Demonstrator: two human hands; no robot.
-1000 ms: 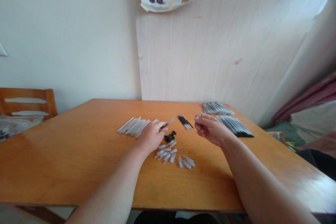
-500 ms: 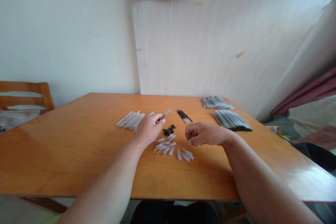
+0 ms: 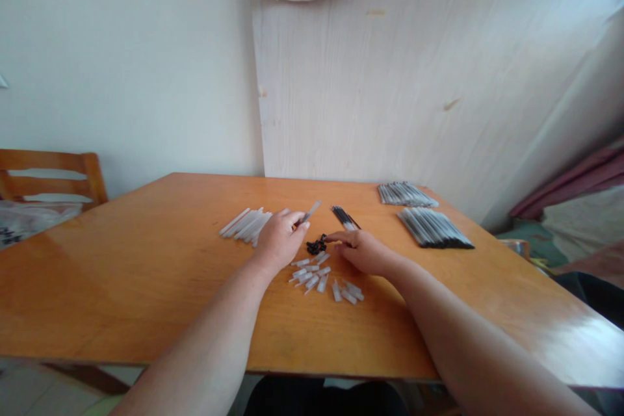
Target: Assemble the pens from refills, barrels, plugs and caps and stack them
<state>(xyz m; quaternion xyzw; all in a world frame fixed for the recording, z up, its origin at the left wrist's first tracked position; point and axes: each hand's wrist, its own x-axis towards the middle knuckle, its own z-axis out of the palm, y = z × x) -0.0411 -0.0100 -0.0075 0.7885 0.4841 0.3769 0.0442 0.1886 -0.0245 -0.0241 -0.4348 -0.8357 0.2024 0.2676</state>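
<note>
My left hand [image 3: 283, 234] is closed around a slim translucent tube [image 3: 312, 210], like a pen barrel, whose upper end sticks out past the thumb; something darker shows near its lower part. My right hand [image 3: 361, 251] hovers low with its index finger stretched to the small pile of black caps [image 3: 316, 246], its fingertip at the pile's right edge. Thumb and index are apart, and I see nothing between them. Just in front of the caps lie several short whitish plastic pieces with thin tips [image 3: 311, 273]. A smaller group of the same pieces [image 3: 348, 291] sits to their right.
Clear tubes [image 3: 244, 225] lie in a row left of my left hand. Thin black refills [image 3: 344, 216] rest behind my right hand. Two rows of grey, black-ended pens [image 3: 433, 227] lie at the right of the wooden table [image 3: 146, 286]. A chair [image 3: 53, 172] stands at left.
My right hand has come down and left from beside the thin black refills to the black caps, its closed fingers now extended. My left hand keeps the tube in about the same place.
</note>
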